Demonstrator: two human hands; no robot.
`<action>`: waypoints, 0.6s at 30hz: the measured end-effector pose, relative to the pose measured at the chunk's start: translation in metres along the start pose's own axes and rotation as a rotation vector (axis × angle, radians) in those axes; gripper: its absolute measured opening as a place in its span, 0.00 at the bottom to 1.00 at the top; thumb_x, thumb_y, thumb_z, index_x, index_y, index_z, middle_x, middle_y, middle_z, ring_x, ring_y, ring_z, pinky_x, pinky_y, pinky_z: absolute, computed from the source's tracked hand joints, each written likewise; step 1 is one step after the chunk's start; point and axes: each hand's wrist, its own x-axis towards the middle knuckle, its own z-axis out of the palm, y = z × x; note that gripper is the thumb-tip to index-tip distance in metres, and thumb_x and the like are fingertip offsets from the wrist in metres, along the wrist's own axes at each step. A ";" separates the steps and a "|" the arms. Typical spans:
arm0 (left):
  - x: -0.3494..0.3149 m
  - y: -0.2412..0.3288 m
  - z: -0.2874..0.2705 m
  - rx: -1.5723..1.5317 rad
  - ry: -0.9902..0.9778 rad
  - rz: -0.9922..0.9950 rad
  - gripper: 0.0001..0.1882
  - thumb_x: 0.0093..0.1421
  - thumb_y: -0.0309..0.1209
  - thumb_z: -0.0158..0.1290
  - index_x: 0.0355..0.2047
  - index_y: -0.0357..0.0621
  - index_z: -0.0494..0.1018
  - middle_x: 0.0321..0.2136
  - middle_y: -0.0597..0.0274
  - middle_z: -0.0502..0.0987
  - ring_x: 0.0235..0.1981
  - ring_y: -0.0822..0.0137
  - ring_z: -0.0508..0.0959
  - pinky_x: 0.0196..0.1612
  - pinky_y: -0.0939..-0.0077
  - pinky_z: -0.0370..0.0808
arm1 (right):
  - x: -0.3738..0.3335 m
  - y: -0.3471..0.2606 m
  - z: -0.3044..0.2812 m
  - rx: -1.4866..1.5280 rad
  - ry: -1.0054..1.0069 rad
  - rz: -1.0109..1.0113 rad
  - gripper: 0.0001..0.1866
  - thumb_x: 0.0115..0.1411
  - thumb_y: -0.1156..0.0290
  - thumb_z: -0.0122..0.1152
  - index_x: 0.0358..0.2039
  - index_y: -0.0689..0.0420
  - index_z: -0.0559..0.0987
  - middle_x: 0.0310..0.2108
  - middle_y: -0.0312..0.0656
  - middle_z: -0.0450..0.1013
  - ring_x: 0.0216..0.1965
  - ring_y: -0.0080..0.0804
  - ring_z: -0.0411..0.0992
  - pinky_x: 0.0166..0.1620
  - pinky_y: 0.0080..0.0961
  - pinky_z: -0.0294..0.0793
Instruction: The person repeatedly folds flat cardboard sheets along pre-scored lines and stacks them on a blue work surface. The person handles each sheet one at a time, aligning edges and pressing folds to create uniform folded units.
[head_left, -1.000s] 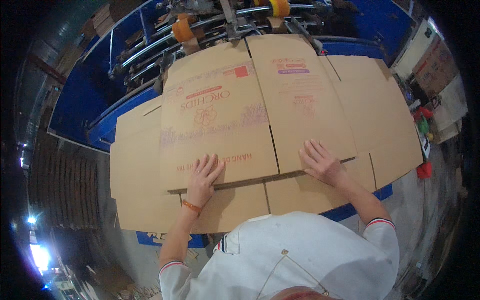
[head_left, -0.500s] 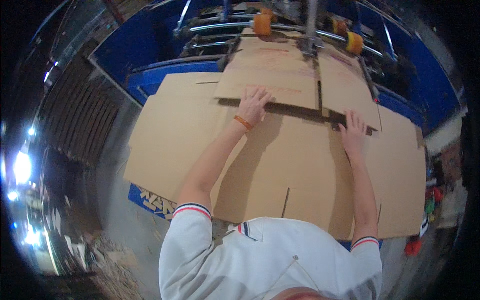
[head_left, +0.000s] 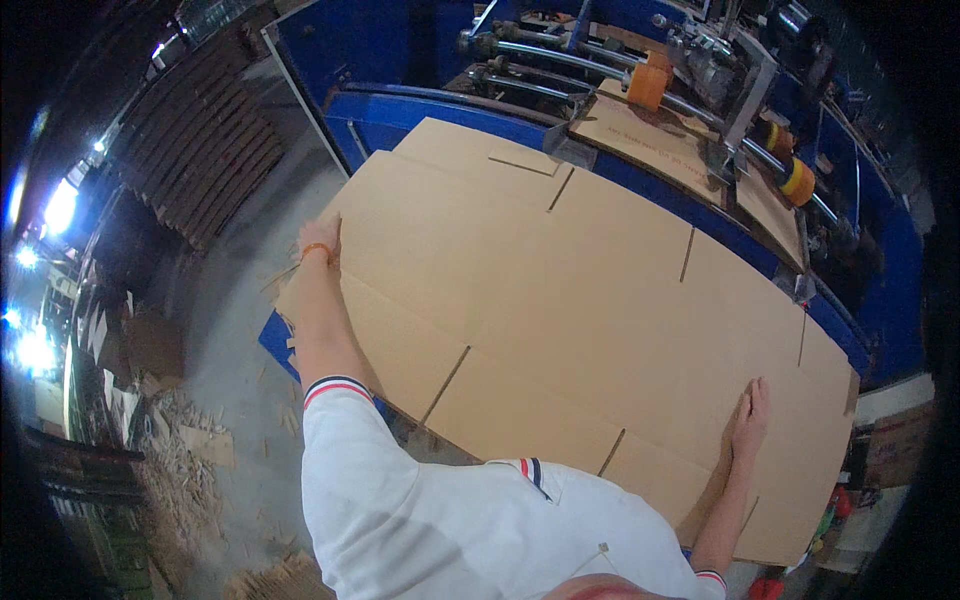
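A blue machine (head_left: pixel 360 45) is spanning the far side of the view, its metal shafts (head_left: pixel 550 52) running crosswise. In front of it, a broad plain cardboard sheet (head_left: pixel 560 300) is lying flat between the machine and the person, its dark slots cutting in from the near and far edges. The person's white shirt (head_left: pixel 450 510) is filling the foreground, close against the sheet's near edge. Ridged brown stacked material (head_left: pixel 210 150) is standing to the far left, and pale scraps (head_left: pixel 185 470) are littering the floor below it. Beyond the sheet, a printed cardboard piece (head_left: pixel 650 140) is sitting under the machine's orange roller (head_left: pixel 650 82). The left hand (head_left: pixel 320 238) is touching the sheet's left edge; whether it is gripping cannot be told, its fingers being partly hidden. The right hand (head_left: pixel 750 420) is resting on top of the sheet toward the right, its fingers loosely bent together and clasping nothing visible. An orange bracelet (head_left: pixel 316 248) is circling the left wrist.
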 end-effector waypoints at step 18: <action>-0.071 -0.015 0.004 -0.005 -0.017 0.319 0.41 0.46 0.61 0.60 0.50 0.39 0.75 0.48 0.43 0.77 0.51 0.49 0.76 0.53 0.60 0.72 | -0.045 0.099 -0.044 -0.101 0.232 0.325 0.23 0.67 0.61 0.46 0.58 0.61 0.71 0.62 0.50 0.64 0.62 0.44 0.62 0.64 0.36 0.60</action>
